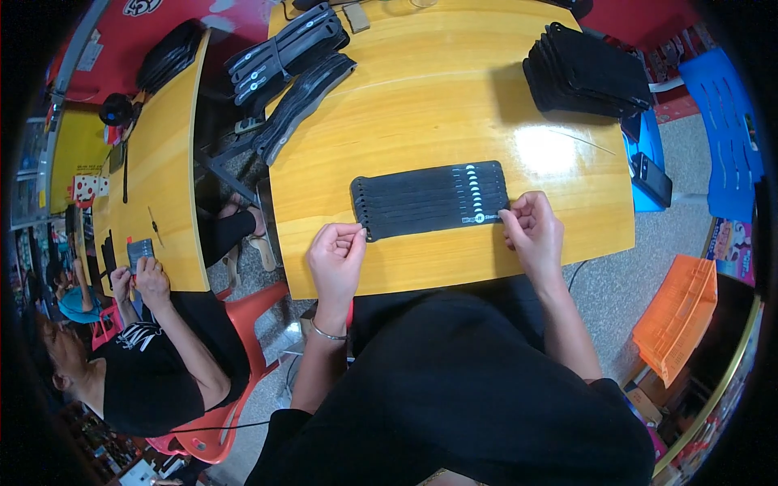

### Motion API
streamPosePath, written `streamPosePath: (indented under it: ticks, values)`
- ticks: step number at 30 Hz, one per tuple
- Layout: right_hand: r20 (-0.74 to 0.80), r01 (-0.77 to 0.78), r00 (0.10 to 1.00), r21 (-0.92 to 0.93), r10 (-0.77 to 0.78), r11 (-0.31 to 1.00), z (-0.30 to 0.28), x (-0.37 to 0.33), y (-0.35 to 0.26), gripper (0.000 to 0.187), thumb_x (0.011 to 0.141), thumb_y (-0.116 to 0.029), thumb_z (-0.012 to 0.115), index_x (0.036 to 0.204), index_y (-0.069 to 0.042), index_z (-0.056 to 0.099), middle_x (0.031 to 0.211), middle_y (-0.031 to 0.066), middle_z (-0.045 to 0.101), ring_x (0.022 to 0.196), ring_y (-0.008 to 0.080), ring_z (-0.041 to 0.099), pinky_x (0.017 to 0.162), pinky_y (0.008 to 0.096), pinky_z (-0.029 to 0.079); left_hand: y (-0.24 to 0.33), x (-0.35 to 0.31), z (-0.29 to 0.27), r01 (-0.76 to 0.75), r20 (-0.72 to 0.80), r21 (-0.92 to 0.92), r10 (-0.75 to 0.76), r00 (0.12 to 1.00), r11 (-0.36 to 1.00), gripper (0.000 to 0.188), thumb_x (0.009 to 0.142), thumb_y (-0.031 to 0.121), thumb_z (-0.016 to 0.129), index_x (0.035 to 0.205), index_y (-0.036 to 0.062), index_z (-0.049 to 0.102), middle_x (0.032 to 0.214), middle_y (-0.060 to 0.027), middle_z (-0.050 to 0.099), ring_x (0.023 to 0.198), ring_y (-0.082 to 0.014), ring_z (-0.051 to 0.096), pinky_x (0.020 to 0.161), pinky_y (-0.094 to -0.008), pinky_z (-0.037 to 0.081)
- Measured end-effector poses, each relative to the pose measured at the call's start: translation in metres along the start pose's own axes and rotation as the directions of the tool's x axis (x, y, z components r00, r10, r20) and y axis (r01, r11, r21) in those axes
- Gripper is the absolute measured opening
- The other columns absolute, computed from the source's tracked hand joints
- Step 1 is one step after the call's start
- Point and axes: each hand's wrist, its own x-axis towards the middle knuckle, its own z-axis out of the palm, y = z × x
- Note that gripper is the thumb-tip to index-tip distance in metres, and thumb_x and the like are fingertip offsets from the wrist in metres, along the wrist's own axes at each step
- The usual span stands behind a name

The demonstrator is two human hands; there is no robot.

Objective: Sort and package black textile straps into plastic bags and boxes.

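A row of flat black straps point(413, 198) lies side by side on the yellow wooden table point(438, 267) in front of me. The straps overlap slightly, with rounded holed tabs at their left ends and small white printed marks near their right ends. My left hand point(336, 255) pinches the left end of the nearest strap, by its holed tab. At the other end, my right hand point(535, 231) has thumb and fingertips closed on that same strap's right corner. The strap between both hands looks straight and lies along the row's near edge.
Bundles of dark straps point(288, 57) lie at the table's far left. A tall stack of black straps point(587, 73) stands far right, near a thin stick point(581, 140). An orange crate point(677, 320) sits on the floor at right. Leftward, a co-worker point(154, 356) handles something at another table point(166, 186).
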Motion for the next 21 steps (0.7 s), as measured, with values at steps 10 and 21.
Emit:
streamPosePath:
  ticks: [10, 21]
  values:
    - [-0.029, 0.052, 0.998, -0.088, -0.055, 0.995, 0.0, 0.0, 0.0, 0.019, 0.082, -0.002, 0.067, 0.087, -0.001, 0.049, 0.063, 0.003, 0.054, 0.049, 0.0066, 0.054, 0.043, 0.0206, 0.043, -0.002, 0.0, 0.001, -0.052, -0.012, 0.037, 0.052, 0.999, 0.998, 0.006, 0.079, -0.007, 0.065, 0.082, -0.0036, 0.062, 0.077, -0.0045, 0.059, 0.064, -0.0062, 0.058, 0.057, -0.0175, 0.048]
    - [-0.004, -0.056, 0.998, 0.182, 0.058, 0.982, -0.008, -0.001, 0.011, 0.017, 0.084, 0.0, 0.06, 0.099, -0.001, 0.051, 0.074, 0.0072, 0.056, 0.058, 0.0089, 0.058, 0.048, 0.0224, 0.046, 0.011, -0.011, -0.003, -0.159, 0.002, 0.222, 0.163, 0.987, 0.962, 0.008, 0.079, -0.005, 0.065, 0.087, -0.0039, 0.062, 0.087, -0.0087, 0.058, 0.074, -0.0129, 0.06, 0.062, -0.0217, 0.049]
